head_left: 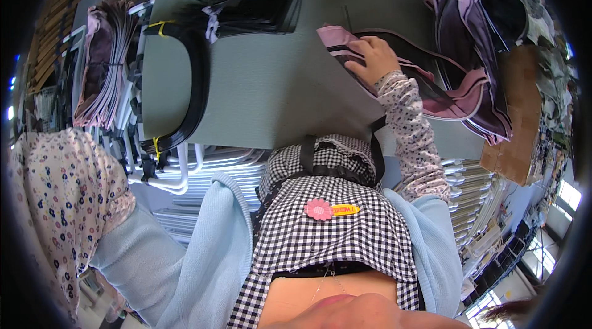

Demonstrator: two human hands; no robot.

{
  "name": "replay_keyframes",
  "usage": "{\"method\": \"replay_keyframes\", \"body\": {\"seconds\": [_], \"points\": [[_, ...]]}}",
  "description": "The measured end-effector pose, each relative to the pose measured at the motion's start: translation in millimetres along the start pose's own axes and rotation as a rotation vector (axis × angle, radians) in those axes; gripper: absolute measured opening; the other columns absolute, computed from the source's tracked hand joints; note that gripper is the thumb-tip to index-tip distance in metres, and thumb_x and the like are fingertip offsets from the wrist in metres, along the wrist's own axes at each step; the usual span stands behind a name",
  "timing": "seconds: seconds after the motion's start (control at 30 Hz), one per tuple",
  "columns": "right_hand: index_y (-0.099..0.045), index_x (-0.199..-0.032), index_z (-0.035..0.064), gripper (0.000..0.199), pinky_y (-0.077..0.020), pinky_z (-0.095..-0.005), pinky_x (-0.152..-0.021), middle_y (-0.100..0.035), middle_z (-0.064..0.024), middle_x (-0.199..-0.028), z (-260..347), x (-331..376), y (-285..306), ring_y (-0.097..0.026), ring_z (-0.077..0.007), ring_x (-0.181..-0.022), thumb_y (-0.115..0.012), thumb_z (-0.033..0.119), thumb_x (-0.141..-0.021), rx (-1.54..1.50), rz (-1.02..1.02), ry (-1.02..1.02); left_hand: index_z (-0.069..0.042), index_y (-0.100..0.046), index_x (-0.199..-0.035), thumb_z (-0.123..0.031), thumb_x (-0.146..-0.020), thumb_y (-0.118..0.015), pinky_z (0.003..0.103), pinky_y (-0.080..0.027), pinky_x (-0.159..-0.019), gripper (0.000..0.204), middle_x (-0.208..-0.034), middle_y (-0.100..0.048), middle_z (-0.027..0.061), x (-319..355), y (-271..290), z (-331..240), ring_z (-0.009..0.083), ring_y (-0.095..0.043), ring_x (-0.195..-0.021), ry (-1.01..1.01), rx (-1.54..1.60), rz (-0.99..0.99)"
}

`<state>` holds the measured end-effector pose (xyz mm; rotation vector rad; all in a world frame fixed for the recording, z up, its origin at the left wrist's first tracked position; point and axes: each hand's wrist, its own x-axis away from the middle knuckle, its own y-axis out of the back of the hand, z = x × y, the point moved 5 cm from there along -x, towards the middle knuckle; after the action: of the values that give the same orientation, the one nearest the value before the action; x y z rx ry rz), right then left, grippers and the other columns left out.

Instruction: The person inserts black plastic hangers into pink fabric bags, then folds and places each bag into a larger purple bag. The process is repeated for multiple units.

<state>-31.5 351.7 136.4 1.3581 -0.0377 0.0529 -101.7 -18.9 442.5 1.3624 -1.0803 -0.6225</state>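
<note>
The right hand [374, 61] rests, fingers slightly curled, on pink-and-black fabric [441, 107] at upper right; whether it grips, I cannot tell. The left is out of view. Smooth grey-green tabletop [265, 94] stretches leftward to curved black strips [198, 76]; brown cardboard [524, 113] stands beyond its right edge.

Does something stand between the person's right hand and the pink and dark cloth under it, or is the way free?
Nothing visible stands between them: the right hand rests directly on the cloth. The curved black bundle lies well to the left on the table, apart from both.
</note>
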Motion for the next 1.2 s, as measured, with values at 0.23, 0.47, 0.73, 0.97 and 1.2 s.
{"method": "replay_keyframes", "body": {"seconds": [0.23,0.47,0.73,0.97,1.2], "points": [[-0.064,-0.120,0.0143,0.051,-0.0425,-0.0430,-0.103,-0.059,-0.0097,-0.121,5.3,-38.1,21.7,-0.053,-0.0291,-0.120,-0.072,0.043,-0.079,0.008,-0.077,0.114,-0.008,-0.067,-0.103,-0.026,-0.095,-0.052,0.043,-0.051,-0.082,0.025,-0.098,-0.069,0.0146,8.7,9.1,36.2,0.0313,-0.065,-0.097,0.103,-0.057,-0.073],[-0.063,-0.120,0.0138,0.045,-0.0442,-0.0415,-0.103,-0.059,-0.0080,-0.121,42.0,-63.5,60.5,-0.054,-0.0264,-0.119,-0.074,0.034,-0.081,-0.026,-0.168,0.220,-0.009,-0.067,-0.104,-0.026,-0.095,-0.051,0.043,-0.052,-0.083,0.025,-0.101,-0.069,0.0149,-2.5,12.5,111.9,0.0318,-0.065,-0.099,0.392,-0.199,-0.314],[-0.060,-0.126,0.0055,0.052,-0.0428,-0.0431,-0.104,-0.060,-0.0190,-0.125,-51.8,-146.2,57.4,-0.055,-0.0350,-0.117,-0.063,0.042,-0.089,-0.355,-0.483,-0.448,-0.010,-0.069,-0.102,-0.046,-0.096,-0.046,0.050,-0.045,-0.098,0.044,-0.109,-0.069,0.0177,-120.4,-161.5,207.4,0.0353,-0.062,-0.109,0.894,0.119,-0.510],[-0.066,-0.118,0.0002,0.056,-0.0522,-0.0392,-0.087,-0.072,-0.0141,-0.101,-68.9,-146.9,56.4,-0.069,-0.0286,-0.088,-0.055,0.050,-0.094,-0.581,-0.073,-0.560,-0.014,-0.074,-0.108,-0.054,-0.095,-0.043,0.058,-0.022,-0.114,0.053,-0.123,-0.066,0.0074,-142.2,-197.5,164.5,0.0303,-0.051,-0.126,1.120,0.320,-0.450],[-0.069,-0.107,0.0036,0.030,-0.0516,-0.0258,-0.058,-0.067,-0.0014,-0.088,-44.9,-82.4,64.4,-0.060,-0.0112,-0.066,-0.069,0.029,-0.090,-1.018,-0.186,-0.632,-0.011,-0.075,-0.100,-0.039,-0.093,-0.057,0.048,-0.048,-0.091,0.034,-0.109,-0.072,0.0053,-111.0,-191.8,116.6,0.0319,-0.065,-0.101,1.004,0.273,-0.972]]}}
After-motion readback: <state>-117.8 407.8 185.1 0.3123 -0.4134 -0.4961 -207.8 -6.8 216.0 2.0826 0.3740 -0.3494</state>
